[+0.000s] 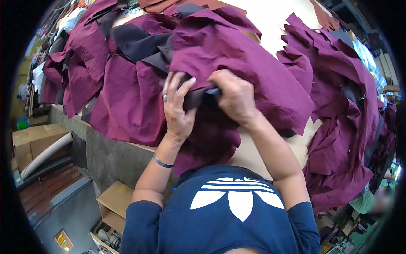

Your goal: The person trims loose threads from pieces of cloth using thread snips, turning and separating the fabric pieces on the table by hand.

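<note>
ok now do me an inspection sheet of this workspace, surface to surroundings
surface: pale table, largely covered by cloth
job's things: maroon cloth and dark cloth, rumpled
clutter: maroon heap on the right; rust cloth at the far side
grip: left hand on dark cloth; right hand closed on a blue item, too blurred to identify
cables: nothing seen on the table
surroundings: boxes and pale tube, lower left
</note>
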### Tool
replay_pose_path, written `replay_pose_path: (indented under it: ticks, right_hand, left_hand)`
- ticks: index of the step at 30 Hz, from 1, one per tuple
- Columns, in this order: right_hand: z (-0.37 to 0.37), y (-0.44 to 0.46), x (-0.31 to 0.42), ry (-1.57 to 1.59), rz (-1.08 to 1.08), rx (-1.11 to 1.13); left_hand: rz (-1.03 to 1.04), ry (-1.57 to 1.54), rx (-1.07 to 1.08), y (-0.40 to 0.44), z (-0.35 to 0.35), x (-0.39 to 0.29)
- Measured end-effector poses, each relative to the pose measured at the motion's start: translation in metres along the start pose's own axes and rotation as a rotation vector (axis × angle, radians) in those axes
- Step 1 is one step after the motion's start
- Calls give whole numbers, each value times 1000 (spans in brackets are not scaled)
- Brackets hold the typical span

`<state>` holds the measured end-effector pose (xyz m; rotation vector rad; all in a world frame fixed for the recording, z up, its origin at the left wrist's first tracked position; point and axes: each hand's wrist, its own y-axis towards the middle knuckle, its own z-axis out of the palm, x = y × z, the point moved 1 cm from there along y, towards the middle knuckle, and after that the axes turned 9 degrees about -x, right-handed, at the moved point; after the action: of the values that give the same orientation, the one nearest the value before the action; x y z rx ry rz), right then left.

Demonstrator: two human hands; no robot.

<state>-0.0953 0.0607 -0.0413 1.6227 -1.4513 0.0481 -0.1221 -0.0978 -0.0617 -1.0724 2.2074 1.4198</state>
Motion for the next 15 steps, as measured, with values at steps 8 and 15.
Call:
replay_pose_path:
  ticks: [8,15]
  right_hand:
    - [-138,-35,-46,677,667,-613]
    - [-197,-94,-32,454,628,445]
  left_hand:
    - [85,461,513,-55,27,8]
    - [76,412,701,-26,2,38]
